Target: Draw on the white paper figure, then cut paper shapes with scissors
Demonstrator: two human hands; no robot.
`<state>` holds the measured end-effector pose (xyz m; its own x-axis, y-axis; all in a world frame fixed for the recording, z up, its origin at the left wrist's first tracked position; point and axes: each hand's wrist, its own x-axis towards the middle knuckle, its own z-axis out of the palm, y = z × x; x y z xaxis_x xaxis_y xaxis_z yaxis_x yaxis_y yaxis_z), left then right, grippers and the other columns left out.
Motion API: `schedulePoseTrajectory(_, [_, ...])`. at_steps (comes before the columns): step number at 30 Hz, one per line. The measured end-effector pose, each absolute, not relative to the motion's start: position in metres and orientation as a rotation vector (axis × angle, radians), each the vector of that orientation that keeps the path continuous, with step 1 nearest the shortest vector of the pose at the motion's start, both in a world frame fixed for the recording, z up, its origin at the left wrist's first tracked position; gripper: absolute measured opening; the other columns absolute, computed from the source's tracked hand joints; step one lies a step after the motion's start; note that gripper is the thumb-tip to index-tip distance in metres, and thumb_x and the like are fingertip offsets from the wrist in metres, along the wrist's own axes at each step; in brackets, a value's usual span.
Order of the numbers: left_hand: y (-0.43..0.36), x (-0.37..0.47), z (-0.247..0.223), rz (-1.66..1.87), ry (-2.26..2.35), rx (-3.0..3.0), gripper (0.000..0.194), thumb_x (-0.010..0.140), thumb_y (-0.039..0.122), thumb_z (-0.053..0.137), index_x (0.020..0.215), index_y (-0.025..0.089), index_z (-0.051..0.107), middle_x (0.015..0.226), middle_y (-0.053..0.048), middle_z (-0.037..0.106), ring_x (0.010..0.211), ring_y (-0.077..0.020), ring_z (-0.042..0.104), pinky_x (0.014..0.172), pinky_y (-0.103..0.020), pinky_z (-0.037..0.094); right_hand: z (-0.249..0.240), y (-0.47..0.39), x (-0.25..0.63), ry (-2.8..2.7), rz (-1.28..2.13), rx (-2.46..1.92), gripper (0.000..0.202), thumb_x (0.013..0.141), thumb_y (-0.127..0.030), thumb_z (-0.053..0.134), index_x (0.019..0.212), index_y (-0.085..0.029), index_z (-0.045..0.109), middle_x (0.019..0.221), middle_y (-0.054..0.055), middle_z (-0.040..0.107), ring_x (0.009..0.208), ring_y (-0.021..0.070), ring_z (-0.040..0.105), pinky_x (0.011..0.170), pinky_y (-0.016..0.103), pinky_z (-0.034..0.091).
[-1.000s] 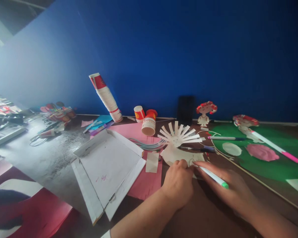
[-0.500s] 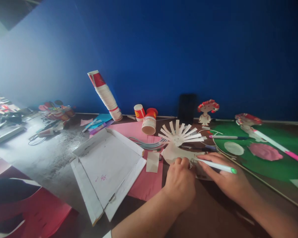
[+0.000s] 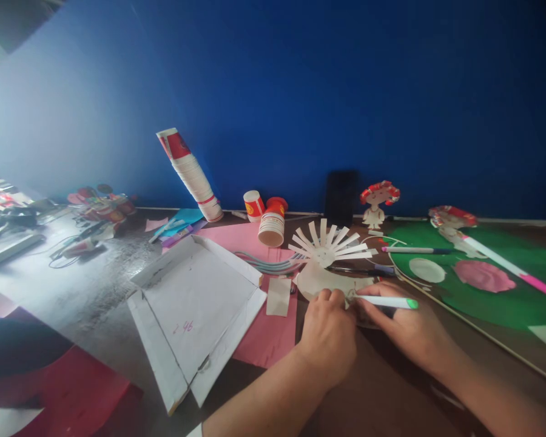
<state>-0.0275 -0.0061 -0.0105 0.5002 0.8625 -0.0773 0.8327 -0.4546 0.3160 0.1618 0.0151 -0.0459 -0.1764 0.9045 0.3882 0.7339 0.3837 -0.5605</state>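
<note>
My right hand (image 3: 412, 331) grips a white marker (image 3: 386, 301) with a green end, its tip over a cream paper cutout (image 3: 317, 283) that lies on the dark table. Beside it, my left hand (image 3: 328, 337) has its fingers curled down onto the near edge of the same cutout; the fingertips are partly hidden. Small drawn marks show on the paper near the tip. Just behind the cutout spreads a fringed white paper cup (image 3: 323, 256), its strips fanned out. A dark pen (image 3: 361, 271) lies between them.
Left of my hands sits a white box lid (image 3: 195, 303) on pink paper (image 3: 273, 346). Farther back are a leaning cup stack (image 3: 193, 176), paper cups (image 3: 272, 230), a dark phone (image 3: 341, 197) and a paper doll (image 3: 375, 206). Green paper (image 3: 473, 309) lies at right, with markers.
My right hand and the marker have shifted slightly left, towards my left hand, and the marker lies flatter. My left hand stays on the paper. The whole view has shifted a little.
</note>
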Motion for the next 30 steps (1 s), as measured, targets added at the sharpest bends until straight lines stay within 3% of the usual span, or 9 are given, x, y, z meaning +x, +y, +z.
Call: schedulePoseTrajectory(30, [-0.006,-0.026,-0.014,0.153,1.411,2.508,0.032,0.099,0.023,0.048,0.117,0.016,0.074,0.106,-0.012,0.063,0.107,-0.0278,0.056,0.096,-0.040,0.048,-0.064,0.025,0.170,-1.992,0.191,-1.442,0.029,0.100,-0.048,0.055,0.097,-0.029,0.076,0.101,0.006,0.082,0.093,0.0283,0.078,0.080,0.040,0.059])
